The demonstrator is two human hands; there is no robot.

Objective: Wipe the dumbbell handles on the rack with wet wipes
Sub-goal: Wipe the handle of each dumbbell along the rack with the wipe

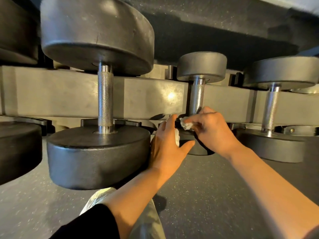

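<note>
dumbbell handle (198, 97) on rack (60, 94), knurled steel, stiff, likely grippy | wet wipe (186, 125) soft, limp, pinched by right hand (214, 130) at handle base | left hand (168, 144) steadying the near head, second wipe under palm | wrap wipe round mid-shaft

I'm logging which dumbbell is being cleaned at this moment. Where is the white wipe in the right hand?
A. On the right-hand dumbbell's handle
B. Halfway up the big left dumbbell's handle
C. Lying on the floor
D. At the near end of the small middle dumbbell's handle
D: the right hand pinches the white wipe at the near end of the small middle dumbbell's handle, close to the near weight.
</note>
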